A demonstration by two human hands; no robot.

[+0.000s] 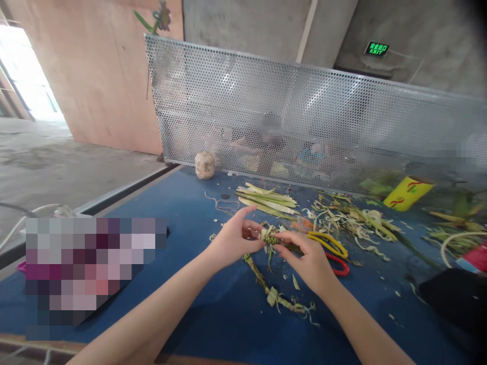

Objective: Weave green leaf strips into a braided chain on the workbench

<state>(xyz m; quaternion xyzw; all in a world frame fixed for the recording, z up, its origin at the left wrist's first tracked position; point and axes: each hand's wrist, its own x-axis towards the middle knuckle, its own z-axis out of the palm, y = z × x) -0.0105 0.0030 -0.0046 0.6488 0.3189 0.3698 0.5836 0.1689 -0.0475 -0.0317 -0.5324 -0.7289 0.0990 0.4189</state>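
Observation:
Between my two hands is a small woven piece of green leaf strips, with short loose ends sticking out. My left hand pinches its left side, index finger raised. On the other side, the fingertips of my right hand press on it. Below them, a knotted length of plaited leaf with curly ends lies on the blue tabletop. Partly behind my right hand are scissors, one handle loop yellow and one red. Flat pale green leaf strips lie in a bundle just beyond my hands.
A perforated metal screen closes off the far edge. Leaf scraps spread to the right, near a yellow cylinder. A pale round block stands far left. A dark item lies right; a blurred-out object lies left.

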